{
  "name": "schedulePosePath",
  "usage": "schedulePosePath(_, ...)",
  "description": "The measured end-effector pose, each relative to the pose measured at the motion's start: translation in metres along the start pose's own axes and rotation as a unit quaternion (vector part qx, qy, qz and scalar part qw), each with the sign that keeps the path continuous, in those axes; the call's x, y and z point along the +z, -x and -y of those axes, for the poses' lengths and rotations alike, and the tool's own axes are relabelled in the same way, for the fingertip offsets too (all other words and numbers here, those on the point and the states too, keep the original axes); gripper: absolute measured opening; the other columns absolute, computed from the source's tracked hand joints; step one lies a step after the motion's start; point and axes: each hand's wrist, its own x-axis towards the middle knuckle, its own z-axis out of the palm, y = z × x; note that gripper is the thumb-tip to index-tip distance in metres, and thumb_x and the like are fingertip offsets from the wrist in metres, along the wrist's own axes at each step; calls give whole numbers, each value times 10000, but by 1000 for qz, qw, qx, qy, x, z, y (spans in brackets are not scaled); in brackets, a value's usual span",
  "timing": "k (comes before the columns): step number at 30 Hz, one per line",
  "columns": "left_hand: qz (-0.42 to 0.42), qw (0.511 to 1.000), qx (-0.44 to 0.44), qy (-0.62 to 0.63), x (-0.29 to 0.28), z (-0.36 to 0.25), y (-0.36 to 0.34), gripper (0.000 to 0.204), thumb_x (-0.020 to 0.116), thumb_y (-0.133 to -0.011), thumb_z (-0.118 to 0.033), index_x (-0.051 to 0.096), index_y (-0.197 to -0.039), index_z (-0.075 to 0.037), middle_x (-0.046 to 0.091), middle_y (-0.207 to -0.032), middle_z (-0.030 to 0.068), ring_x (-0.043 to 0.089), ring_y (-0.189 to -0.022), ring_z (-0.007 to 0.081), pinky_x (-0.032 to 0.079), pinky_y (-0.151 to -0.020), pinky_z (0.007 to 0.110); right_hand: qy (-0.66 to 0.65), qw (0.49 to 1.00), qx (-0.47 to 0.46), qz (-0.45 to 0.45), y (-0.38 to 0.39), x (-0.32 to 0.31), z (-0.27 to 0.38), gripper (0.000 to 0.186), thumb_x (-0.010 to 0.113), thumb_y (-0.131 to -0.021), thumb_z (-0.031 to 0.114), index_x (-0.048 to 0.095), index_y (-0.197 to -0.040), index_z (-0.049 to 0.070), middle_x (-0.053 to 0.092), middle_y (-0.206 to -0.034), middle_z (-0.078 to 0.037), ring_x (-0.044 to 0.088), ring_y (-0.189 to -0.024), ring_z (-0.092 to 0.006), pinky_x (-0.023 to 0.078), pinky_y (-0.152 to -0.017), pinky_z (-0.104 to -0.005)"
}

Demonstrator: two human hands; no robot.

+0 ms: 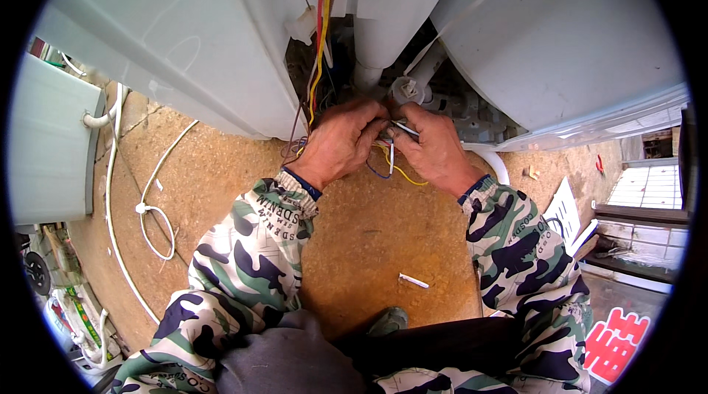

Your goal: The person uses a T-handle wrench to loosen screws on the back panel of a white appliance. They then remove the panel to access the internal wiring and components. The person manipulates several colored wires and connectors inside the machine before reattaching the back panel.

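Wires point(402, 172), thin, yellow and blue, curve below the fingertips at the clock centre, taken as the point between both hands. Left hand point(335, 139) is bent inward, fingers curled and fingertips beside those of the opposite hand; the contents of its grip are hidden. Right hand point(428, 144) pinches a thin white strip point(405, 128) between thumb and forefinger. A second white strip point(391, 159) hangs upright at 6 o'clock, just beneath the fingers.

Red and yellow leads point(322, 32) descend from 11 o'clock toward the left hand. A round white fitting point(408, 90) sits at 1 o'clock, near the fingertips. White casings flank the work area: a flat panel point(169, 47) at 10 o'clock and a curved housing point(575, 40) at 2 o'clock.

On the brown floor point(369, 235), a white scrap point(414, 281) lies at 6 o'clock, a looped white cable point(141, 208) at 8 o'clock, and a red-handled tool point(599, 164) at 3 o'clock, well apart from the hands.
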Motion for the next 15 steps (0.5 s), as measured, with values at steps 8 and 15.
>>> schedulePosePath(8,16,997,-17,75,2,1,-3,318,560,-940,24,587,-1256,1,703,-1165,197,690,-1097,338,540,-938,388,103,987,-83,-92,0,13,-6,272,703,-888,200,618,-1051,-1,683,-848,-245,651,-792,-467,522,-682,-518)
schedulePosePath(15,31,991,-72,113,0,-6,-4,364,614,-932,-5,581,-1294,-1,705,-1169,186,689,-1106,309,539,-950,378,-115,986,53,-109,-5,13,8,176,659,-916,129,654,-869,-40,632,-722,-211,643,-657,-319,499,-631,-424)
